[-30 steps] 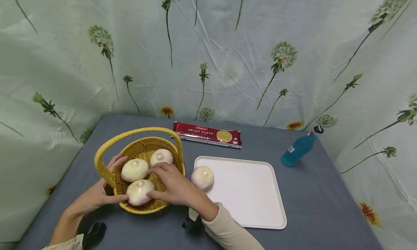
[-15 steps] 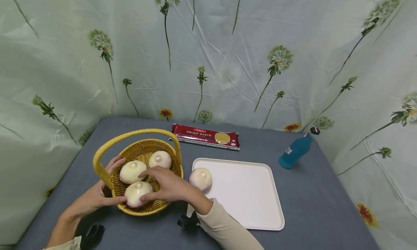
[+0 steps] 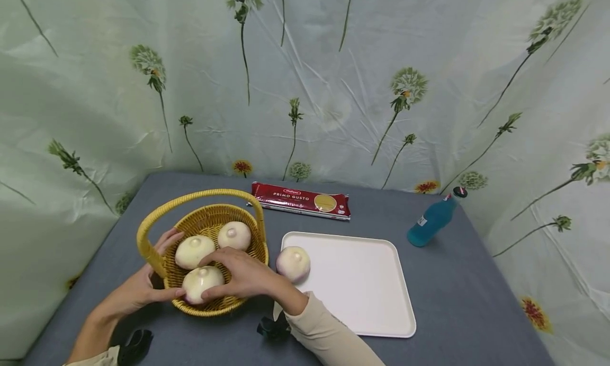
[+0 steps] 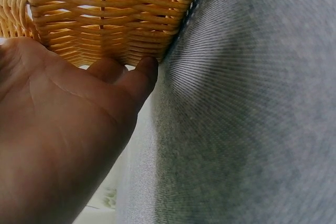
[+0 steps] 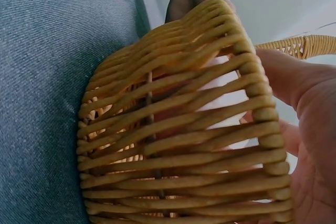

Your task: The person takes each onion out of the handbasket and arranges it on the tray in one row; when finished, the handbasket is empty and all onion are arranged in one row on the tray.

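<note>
A yellow wicker basket with an arched handle stands on the left of the table, holding three pale onions with purplish undersides. My left hand grips the basket's left side, its thumb over the rim beside the front onion. In the left wrist view, that hand's fingers press against the woven outer wall. My right hand reaches over the right rim and holds the front onion between thumb and fingers. Behind it lie the left onion and the back onion. The right wrist view mostly shows basket weave.
A white rectangular tray lies right of the basket, with another onion at its left edge. A red pasta packet lies behind. A blue bottle stands at the right. A flowered cloth hangs behind the table.
My right hand has shifted slightly left and settled around the front onion. The left hand stays on the basket. The whole head view has shifted a little.
</note>
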Action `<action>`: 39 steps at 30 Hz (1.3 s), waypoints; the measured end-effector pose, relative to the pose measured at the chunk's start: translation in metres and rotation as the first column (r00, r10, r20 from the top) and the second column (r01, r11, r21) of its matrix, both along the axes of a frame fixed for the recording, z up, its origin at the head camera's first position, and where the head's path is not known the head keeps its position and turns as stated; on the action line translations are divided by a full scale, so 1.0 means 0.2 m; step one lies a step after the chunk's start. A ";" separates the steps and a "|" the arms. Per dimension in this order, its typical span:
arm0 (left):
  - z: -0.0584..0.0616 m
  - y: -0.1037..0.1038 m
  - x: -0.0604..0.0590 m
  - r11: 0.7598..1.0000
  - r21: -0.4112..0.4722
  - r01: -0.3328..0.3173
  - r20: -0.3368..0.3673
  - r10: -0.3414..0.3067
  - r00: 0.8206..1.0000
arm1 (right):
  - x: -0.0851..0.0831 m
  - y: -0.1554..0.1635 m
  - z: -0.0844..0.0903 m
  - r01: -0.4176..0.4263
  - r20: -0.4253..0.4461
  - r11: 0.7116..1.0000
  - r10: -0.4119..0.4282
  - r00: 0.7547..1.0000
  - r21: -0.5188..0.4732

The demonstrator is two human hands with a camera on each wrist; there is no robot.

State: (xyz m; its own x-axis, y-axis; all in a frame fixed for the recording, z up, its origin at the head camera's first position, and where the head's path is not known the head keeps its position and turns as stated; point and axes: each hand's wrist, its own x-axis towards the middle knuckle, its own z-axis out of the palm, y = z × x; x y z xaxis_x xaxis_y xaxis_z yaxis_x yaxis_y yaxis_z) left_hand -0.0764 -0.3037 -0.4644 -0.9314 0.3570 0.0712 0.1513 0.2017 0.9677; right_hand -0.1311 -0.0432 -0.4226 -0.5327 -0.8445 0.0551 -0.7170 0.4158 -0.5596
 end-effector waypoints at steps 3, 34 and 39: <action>0.00 0.00 0.00 1.000 -0.006 -0.005 0.003 0.005 1.000 | 0.00 0.00 -0.01 -0.005 -0.018 1.000 0.005 1.000 0.012; -0.01 -0.01 0.00 1.000 -0.004 -0.006 -0.009 0.006 1.000 | 0.02 0.00 -0.02 0.025 -0.044 1.000 -0.025 0.999 -0.010; -0.01 -0.01 0.00 1.000 -0.002 0.005 -0.016 -0.005 1.000 | 0.02 0.02 -0.01 0.024 -0.031 0.998 -0.026 0.999 -0.063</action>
State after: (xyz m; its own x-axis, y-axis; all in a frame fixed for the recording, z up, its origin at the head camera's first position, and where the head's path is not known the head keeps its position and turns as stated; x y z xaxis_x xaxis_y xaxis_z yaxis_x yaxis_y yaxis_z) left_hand -0.0769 -0.3054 -0.4671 -0.9284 0.3617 0.0853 0.1678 0.2031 0.9647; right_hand -0.1268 -0.0386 -0.4248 -0.5507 -0.8254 0.1244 -0.7247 0.3989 -0.5618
